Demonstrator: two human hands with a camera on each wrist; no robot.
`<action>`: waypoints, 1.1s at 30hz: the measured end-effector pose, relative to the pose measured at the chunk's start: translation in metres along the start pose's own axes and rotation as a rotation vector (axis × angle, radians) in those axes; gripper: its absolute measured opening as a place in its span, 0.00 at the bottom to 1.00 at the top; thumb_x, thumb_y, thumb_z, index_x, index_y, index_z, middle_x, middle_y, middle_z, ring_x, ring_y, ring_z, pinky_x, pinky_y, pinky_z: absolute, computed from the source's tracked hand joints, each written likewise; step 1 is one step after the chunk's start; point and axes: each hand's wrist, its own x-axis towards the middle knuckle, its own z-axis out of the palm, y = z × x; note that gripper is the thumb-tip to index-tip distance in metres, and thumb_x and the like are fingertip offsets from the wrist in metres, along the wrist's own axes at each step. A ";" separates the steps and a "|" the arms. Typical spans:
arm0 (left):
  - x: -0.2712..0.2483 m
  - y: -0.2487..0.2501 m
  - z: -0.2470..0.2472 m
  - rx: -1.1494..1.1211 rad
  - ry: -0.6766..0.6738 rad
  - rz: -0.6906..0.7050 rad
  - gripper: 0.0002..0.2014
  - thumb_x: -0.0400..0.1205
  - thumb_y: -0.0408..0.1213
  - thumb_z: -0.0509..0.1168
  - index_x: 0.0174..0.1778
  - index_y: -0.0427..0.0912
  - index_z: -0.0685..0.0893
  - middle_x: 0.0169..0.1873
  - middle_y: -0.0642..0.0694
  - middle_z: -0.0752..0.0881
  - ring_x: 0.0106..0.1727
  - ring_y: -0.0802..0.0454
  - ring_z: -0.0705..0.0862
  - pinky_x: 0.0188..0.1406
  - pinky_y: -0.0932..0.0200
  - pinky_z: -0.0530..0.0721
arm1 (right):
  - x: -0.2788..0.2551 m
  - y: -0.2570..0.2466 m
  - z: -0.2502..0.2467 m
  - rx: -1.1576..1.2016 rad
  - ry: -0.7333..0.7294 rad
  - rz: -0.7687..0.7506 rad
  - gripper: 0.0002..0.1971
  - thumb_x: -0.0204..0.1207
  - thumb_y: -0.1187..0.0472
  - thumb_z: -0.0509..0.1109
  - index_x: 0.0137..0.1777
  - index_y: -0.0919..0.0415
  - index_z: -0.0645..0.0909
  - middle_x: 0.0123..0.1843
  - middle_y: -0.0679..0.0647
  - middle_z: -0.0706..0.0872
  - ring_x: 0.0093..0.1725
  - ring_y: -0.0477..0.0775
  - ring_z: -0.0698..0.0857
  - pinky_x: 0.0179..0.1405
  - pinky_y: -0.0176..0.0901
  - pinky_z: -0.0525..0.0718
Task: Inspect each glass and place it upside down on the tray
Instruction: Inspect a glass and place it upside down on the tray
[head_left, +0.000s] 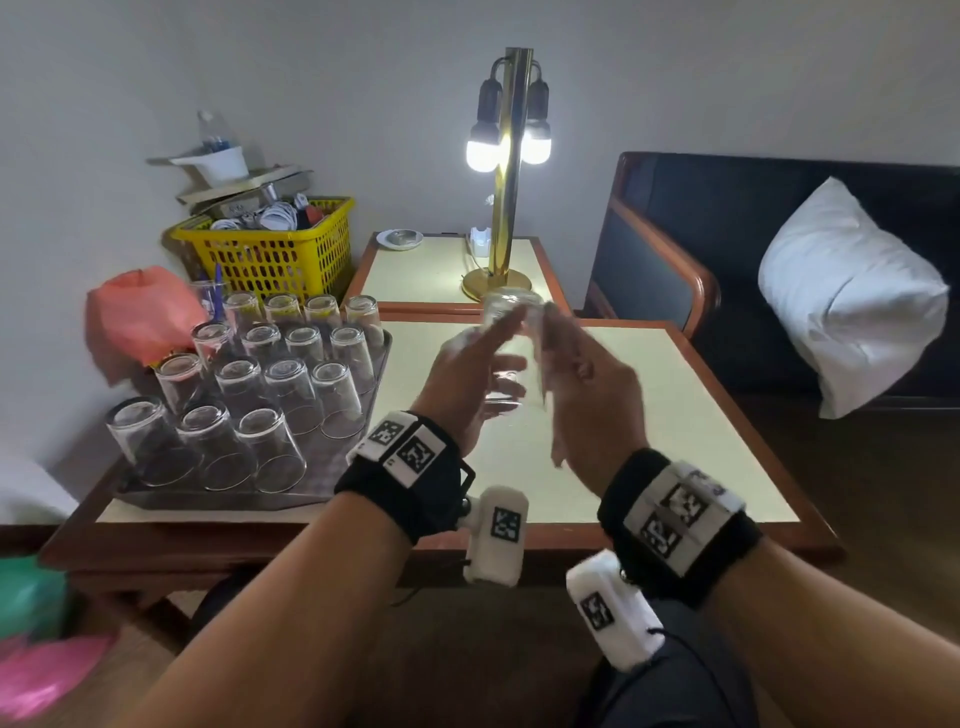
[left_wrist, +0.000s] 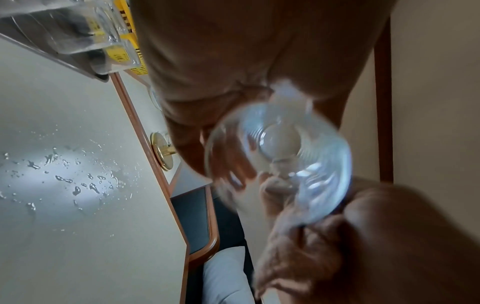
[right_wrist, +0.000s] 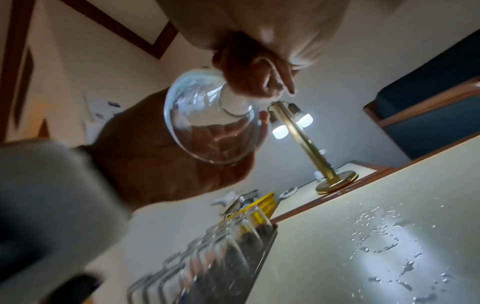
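Both hands, left hand (head_left: 467, 379) and right hand (head_left: 587, 384), hold one glass (head_left: 511, 353) between their fingers (blurred, probably turning for inspection); the tray (head_left: 332, 467) waits left of them

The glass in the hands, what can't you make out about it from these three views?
- Head view: the glass is smeared by motion, and the left hand and right hand cover its sides.
- Left wrist view: the glass's rim is blurred, so chips or cracks cannot be judged.
- Right wrist view: right-hand fingers hide its narrow end.
- Any view: smudges are too faint to tell.
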 end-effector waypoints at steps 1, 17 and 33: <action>0.002 -0.002 -0.001 -0.040 0.025 0.005 0.21 0.84 0.62 0.65 0.60 0.47 0.84 0.56 0.39 0.88 0.52 0.43 0.89 0.53 0.47 0.88 | -0.007 0.001 0.002 -0.005 -0.037 -0.019 0.23 0.87 0.43 0.62 0.78 0.47 0.78 0.60 0.42 0.90 0.42 0.38 0.86 0.43 0.33 0.87; 0.002 -0.004 -0.014 -0.022 0.061 0.063 0.27 0.83 0.64 0.67 0.68 0.46 0.83 0.57 0.39 0.90 0.55 0.43 0.89 0.50 0.48 0.87 | -0.011 -0.002 0.012 -0.019 -0.073 -0.035 0.22 0.88 0.45 0.60 0.79 0.48 0.77 0.61 0.44 0.90 0.39 0.43 0.87 0.36 0.33 0.86; 0.001 -0.013 -0.009 -0.035 0.033 0.043 0.29 0.77 0.66 0.72 0.64 0.48 0.82 0.54 0.38 0.87 0.48 0.45 0.88 0.46 0.48 0.88 | -0.001 0.003 0.008 -0.031 -0.062 -0.034 0.21 0.89 0.46 0.61 0.78 0.49 0.78 0.60 0.45 0.90 0.39 0.33 0.84 0.38 0.29 0.85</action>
